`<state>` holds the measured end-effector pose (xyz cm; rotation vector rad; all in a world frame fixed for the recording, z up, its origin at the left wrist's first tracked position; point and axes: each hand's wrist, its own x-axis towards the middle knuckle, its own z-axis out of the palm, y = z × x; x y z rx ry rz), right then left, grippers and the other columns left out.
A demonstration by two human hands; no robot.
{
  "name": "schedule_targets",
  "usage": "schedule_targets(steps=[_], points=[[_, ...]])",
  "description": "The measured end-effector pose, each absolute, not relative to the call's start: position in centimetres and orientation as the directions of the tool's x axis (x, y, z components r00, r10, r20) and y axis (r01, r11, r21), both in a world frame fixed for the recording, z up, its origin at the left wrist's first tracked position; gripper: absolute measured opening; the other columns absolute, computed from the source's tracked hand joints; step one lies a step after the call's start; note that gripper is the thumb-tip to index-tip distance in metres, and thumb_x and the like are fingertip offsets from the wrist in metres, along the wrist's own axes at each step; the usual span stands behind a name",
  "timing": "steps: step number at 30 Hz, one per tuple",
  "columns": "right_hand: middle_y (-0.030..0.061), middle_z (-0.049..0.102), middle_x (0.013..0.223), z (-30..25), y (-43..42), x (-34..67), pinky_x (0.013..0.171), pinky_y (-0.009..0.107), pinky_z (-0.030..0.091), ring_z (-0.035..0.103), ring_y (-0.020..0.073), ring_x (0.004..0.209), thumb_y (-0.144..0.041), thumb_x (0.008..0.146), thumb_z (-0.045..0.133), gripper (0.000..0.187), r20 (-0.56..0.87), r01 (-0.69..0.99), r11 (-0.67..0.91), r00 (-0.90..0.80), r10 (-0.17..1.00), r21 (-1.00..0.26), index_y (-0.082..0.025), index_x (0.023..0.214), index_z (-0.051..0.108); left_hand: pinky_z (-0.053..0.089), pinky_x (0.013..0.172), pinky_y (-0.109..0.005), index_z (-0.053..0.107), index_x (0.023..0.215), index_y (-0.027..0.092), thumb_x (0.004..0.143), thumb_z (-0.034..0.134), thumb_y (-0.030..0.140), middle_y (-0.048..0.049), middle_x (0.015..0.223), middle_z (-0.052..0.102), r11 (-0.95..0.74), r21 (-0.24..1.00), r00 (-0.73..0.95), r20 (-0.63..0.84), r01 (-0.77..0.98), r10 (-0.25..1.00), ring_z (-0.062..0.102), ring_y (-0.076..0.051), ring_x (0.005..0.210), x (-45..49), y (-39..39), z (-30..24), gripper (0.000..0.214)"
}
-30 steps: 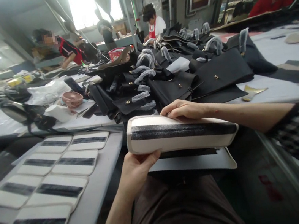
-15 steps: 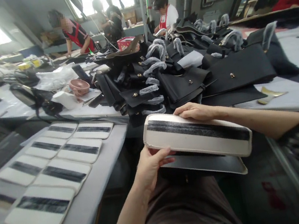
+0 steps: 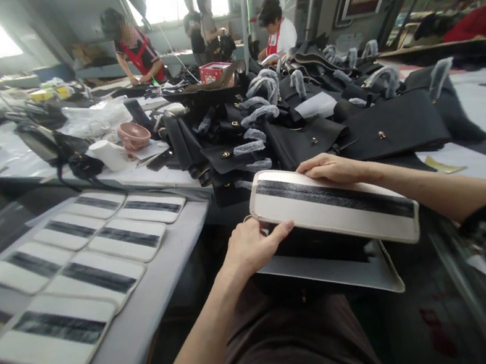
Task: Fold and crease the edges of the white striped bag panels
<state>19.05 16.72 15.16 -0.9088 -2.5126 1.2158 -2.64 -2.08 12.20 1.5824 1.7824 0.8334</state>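
Note:
A white panel (image 3: 314, 210) with rounded corners and a black strip along it is held tilted over my lap. My left hand (image 3: 254, 246) grips its lower left corner, thumb along the near edge and the other fingers mostly hidden underneath. At the far long edge my right hand (image 3: 328, 168) holds on, its fingers bent over the rim. Below the panel, on my lap, rests a black bag piece (image 3: 334, 271) with a pale edge and a small metal fitting. A dark gap shows between this piece and the panel.
Several similar white panels (image 3: 52, 338) lie on the grey side table (image 3: 152, 305) at left. Ahead, black bags (image 3: 395, 124) with wrapped handles are piled on the worktable. A pink basket (image 3: 134, 136) and white roll (image 3: 107, 155) stand left of them. Co-workers are farther back.
The panel and both hands have shifted slightly right. The gap between the panel and the black bag piece has widened. My left thumb now lies over the panel's near edge.

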Motion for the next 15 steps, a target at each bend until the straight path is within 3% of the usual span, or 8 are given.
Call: schedule_targets(steps=[4,7,11,15], points=[[0.0027,0.070,0.089,15.4,16.8,19.5,0.077,0.029,0.044,0.060,0.0213,0.082,-0.031,0.079,0.049,0.036,-0.087,0.459,0.484,-0.787,0.611,-0.745,-0.013,0.101,0.071,0.042,0.065,-0.031,0.072,0.068,0.022,0.073,0.064,0.069,-0.0080,0.068,0.070,0.105,0.810,-0.083,-0.070,0.576,0.994,0.066,-0.028,0.071,-2.9,-1.6,11.4,0.049],[0.0024,0.070,0.091,15.1,16.1,19.2,0.078,0.030,0.044,0.059,0.0217,0.085,-0.031,0.080,0.048,0.035,-0.089,0.456,0.513,-0.804,0.588,-0.727,-0.014,0.101,0.071,0.045,0.069,-0.032,0.073,0.083,0.021,0.072,0.071,0.062,-0.0084,0.084,0.073,0.135,0.868,-0.105,-0.096,0.478,0.990,0.067,-0.027,0.078,-3.2,-2.0,9.8,0.043],[0.0032,0.070,0.096,14.5,15.0,17.9,0.081,0.030,0.044,0.060,0.0227,0.089,-0.029,0.083,0.044,0.037,-0.084,0.449,0.567,-0.829,0.554,-0.691,-0.014,0.104,0.069,0.049,0.084,-0.031,0.061,0.111,0.019,0.062,0.087,0.036,-0.0083,0.108,0.071,0.160,0.986,-0.233,-0.165,-0.043,0.958,0.066,-0.024,0.097,-3.1,-3.5,8.4,0.058],[0.0039,0.070,0.100,13.7,14.0,16.4,0.085,0.031,0.044,0.061,0.0228,0.093,-0.026,0.085,0.042,0.036,-0.091,0.422,0.614,-0.864,0.495,-0.667,-0.015,0.108,0.068,0.048,0.093,-0.032,0.054,0.118,0.018,0.058,0.089,0.022,-0.0080,0.113,0.069,0.117,0.901,-0.236,-0.232,-0.417,0.944,0.064,-0.022,0.103,-2.2,-5.8,8.8,0.069]])
